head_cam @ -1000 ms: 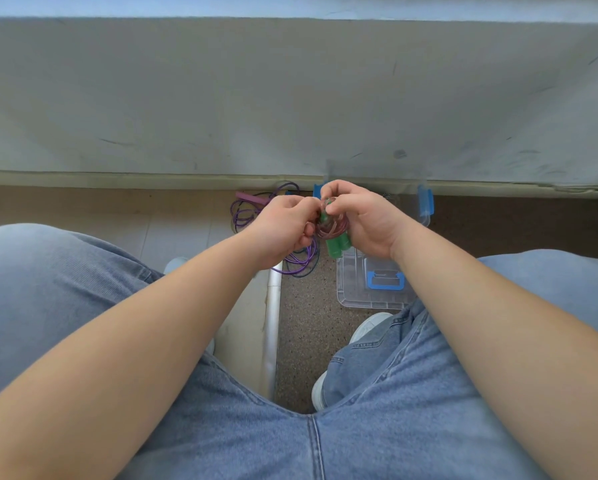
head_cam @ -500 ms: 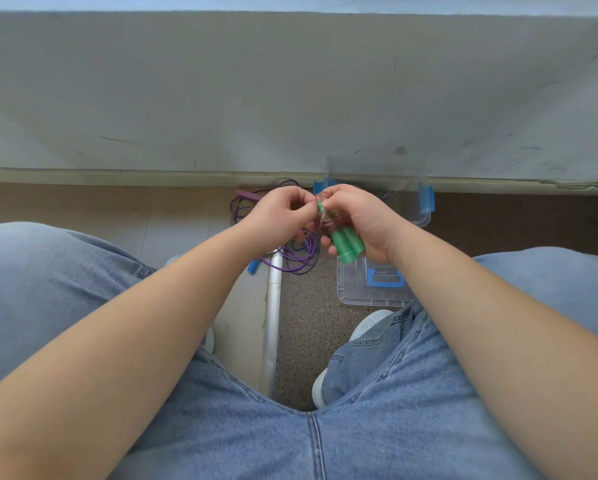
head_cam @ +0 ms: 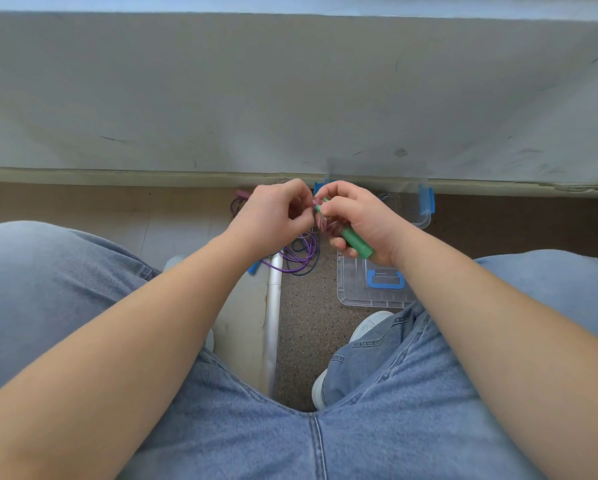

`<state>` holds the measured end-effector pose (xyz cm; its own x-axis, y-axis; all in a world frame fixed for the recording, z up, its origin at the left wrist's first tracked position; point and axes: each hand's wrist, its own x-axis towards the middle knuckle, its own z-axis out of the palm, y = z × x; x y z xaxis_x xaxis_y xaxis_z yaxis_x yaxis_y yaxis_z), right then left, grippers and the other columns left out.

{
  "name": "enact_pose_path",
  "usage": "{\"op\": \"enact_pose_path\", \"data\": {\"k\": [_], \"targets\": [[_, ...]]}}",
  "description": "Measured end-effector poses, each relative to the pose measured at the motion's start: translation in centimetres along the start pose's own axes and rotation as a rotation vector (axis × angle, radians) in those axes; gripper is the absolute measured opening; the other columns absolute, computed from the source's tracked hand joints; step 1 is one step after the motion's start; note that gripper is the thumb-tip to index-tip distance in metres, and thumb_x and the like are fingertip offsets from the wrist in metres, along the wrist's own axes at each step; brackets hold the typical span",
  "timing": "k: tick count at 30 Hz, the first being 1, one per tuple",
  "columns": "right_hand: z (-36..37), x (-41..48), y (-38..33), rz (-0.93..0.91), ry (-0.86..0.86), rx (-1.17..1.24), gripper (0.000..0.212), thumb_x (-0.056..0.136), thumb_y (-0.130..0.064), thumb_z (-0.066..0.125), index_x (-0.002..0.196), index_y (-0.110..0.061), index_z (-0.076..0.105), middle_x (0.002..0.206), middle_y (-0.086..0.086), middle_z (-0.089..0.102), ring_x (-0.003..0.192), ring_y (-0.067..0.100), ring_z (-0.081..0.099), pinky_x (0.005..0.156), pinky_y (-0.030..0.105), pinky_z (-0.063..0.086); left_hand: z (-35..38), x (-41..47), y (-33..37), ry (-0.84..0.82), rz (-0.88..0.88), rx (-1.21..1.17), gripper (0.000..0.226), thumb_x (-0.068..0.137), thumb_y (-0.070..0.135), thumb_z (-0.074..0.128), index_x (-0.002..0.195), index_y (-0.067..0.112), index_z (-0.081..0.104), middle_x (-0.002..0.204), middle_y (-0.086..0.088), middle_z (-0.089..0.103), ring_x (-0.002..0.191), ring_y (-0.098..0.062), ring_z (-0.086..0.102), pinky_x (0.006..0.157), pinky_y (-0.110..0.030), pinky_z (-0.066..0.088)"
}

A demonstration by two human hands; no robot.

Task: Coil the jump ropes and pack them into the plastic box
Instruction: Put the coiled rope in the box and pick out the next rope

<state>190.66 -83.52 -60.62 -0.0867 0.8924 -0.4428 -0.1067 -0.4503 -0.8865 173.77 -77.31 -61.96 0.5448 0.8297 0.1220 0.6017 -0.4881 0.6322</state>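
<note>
**Two hands hold a coiled jump rope over the floor**

Two bare forearms reach forward from a seated person in blue jeans, seen from above. The right hand (head_cam: 359, 220) is curled around a pair of green handles (head_cam: 358, 242), which slant down towards the wrist. Small loops of the pink jump rope (head_cam: 325, 226) bunch against the top of those handles, between the two hands. The left hand (head_cam: 273, 216) meets them there, fingers curled in and pinching the pink cord. Its fingertips are hidden behind the knuckles.

Below the hands, on speckled brown floor, lies a loose purple jump rope (head_cam: 301, 259). A blue handle (head_cam: 252, 270) shows at its near edge and a pink one (head_cam: 242, 194) at its far edge. Just right of it sits the clear plastic box (head_cam: 425, 221) with blue latches, partly hidden by the right hand. A clear lid with a blue handle (head_cam: 354, 294) lies in front of the box. A pale metal tube (head_cam: 273, 323) runs along the floor between the knees, near a white shoe (head_cam: 370, 323).
</note>
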Motion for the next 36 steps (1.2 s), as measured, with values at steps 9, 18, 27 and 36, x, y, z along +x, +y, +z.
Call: {"op": "enact_pose_path", "data": {"k": [9, 18, 27, 36], "targets": [[0.7, 0.4, 0.1, -0.066, -0.053, 0.114, 0.021, 0.087, -0.013, 0.057, 0.102, -0.027, 0.053, 0.082, 0.017, 0.062, 0.044, 0.02, 0.05, 0.037, 0.018, 0.031, 1.0, 0.5, 2.4, 0.081, -0.585, -1.039, 0.009, 0.096, 0.002, 0.055, 0.094, 0.01, 0.053, 0.078, -0.005, 0.061, 0.062, -0.015, 0.058, 0.057, -0.028, 0.057], [1.3, -0.3, 0.3, -0.186, -0.038, -0.066, 0.02, 0.095, -0.001, 0.055, 0.105, -0.018, 0.052, 0.073, 0.0, 0.058, 0.046, 0.021, 0.047, 0.038, 0.021, 0.034, 0.9, 0.9, 1.0, 0.175, -0.625, -0.585, 0.01, 0.082, 0.015, 0.059, 0.083, 0.023, 0.055, 0.073, 0.002, 0.061, 0.06, -0.018, 0.059, 0.05, -0.028, 0.048], [1.1, -0.6, 0.7, -0.084, -0.079, -0.101, 0.026, 0.091, -0.01, 0.07, 0.107, -0.021, 0.053, 0.073, -0.003, 0.062, 0.049, 0.021, 0.051, 0.042, 0.023, 0.035, 0.4, 0.8, -0.1, 0.072, -0.612, -0.332, 0.009, 0.077, 0.024, 0.065, 0.084, 0.021, 0.061, 0.071, 0.008, 0.063, 0.056, -0.007, 0.058, 0.062, -0.027, 0.051], [0.4, -0.3, 0.9, -0.053, -0.018, -0.203, 0.038, 0.084, -0.006, 0.077, 0.114, -0.019, 0.057, 0.106, 0.016, 0.066, 0.076, 0.021, 0.067, 0.055, 0.035, 0.056, 1.2, 0.7, 0.5, -0.141, -0.613, -0.439, 0.016, 0.09, 0.016, 0.058, 0.085, 0.02, 0.073, 0.07, 0.0, 0.07, 0.052, -0.007, 0.063, 0.053, -0.026, 0.055]]}}
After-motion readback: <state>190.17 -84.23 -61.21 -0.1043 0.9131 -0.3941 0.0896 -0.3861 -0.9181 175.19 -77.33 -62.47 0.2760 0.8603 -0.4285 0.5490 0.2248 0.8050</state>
